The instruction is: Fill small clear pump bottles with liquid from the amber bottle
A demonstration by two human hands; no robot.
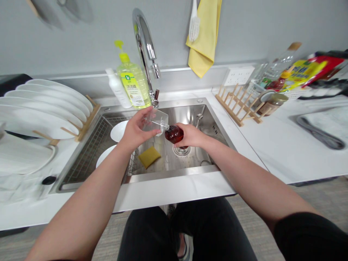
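Observation:
Over the sink (pixel 168 177), my left hand (pixel 137 127) is closed around a clear square container (pixel 159 117), tilted with one side toward the right. My right hand (pixel 189 136) grips a bottle of dark red liquid (pixel 174 134). The bottle leans left, and its neck end meets or nearly meets the container's edge; whether liquid is flowing I cannot make out. Below them, a yellow sponge (pixel 149 157) lies on the sink floor, left of the drain (pixel 181 151).
White plates stand in a wooden rack (pixel 88 121) at left. Behind the sink are a faucet (pixel 144 43), a dish soap bottle (pixel 133 87) and a white bottle (pixel 118 88). White dishes (pixel 119 131) sit in the wire basket. At right are a wooden rack (pixel 239 107) and jar (pixel 272 104).

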